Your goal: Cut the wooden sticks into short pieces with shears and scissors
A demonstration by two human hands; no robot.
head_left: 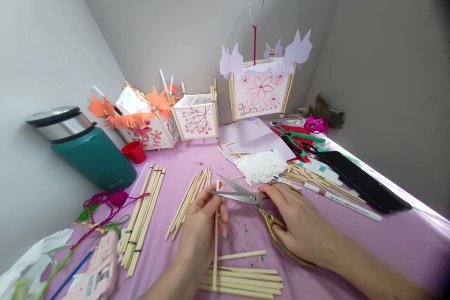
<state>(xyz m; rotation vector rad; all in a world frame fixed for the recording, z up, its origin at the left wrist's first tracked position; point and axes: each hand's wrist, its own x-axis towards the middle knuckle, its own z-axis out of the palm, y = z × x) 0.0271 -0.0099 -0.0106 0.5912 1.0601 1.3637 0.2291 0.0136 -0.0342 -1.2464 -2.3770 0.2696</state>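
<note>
My left hand (pixel 198 225) pinches a thin wooden stick (pixel 215 248) held nearly upright, thumb and fingers near its top end. In my right hand (pixel 298 220) are scissors (pixel 253 199) with gold-coloured handles. Their blades are spread and point left, with the top of the stick at or between them; whether they touch it I cannot tell. Below my hands lies a row of similar sticks (pixel 246 283), with a single stick (pixel 242 255) just above it. Left of my left hand is a loose bunch of sticks (pixel 184 204), and farther left are several sticks with black marks (pixel 149 225).
A teal bottle (pixel 94 154), red cup (pixel 133 152) and pink glue gun (pixel 100 267) stand or lie at left. Decorated paper lanterns (pixel 197 119) line the back; one lantern (pixel 260 89) hangs. Crumpled white tissue (pixel 262 166), pliers (pixel 293 145), markers (pixel 342 201) and a black phone-like slab (pixel 362 180) lie right.
</note>
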